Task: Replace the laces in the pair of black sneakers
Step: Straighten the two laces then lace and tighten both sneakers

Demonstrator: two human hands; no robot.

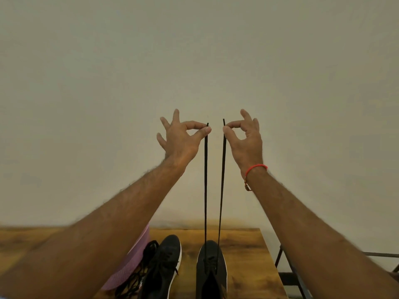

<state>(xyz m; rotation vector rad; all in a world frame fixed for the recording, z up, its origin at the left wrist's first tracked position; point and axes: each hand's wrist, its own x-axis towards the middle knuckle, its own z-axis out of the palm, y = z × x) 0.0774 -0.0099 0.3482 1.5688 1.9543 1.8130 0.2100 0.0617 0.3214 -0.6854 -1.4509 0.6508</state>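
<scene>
Each end of a black lace (205,180) is pinched between thumb and forefinger, one end by the left hand (181,137) and the other by the right hand (246,139), with the remaining fingers of both hands spread free. The two lengths are held up taut and almost parallel, just beside each other, and both tips are seen to stand level a little above the pinches. From the grips the lace runs straight down to the right sneaker (211,268), which lies toe-away on the wooden table (248,255), so that the long axis of each length is near vertical and the shoe sits directly beneath the hands. The lowest eyelets appear to be the ones threaded, though the weave is too dark for this to be told surely. The left sneaker (164,266) is set just beside the first, nearer the left arm, and seems to be laced already. A tangle of loose black laces (138,275) is draped over a pink object (129,264) at its side. The ends are judged to be evened before crossing down to the next eyelets
</scene>
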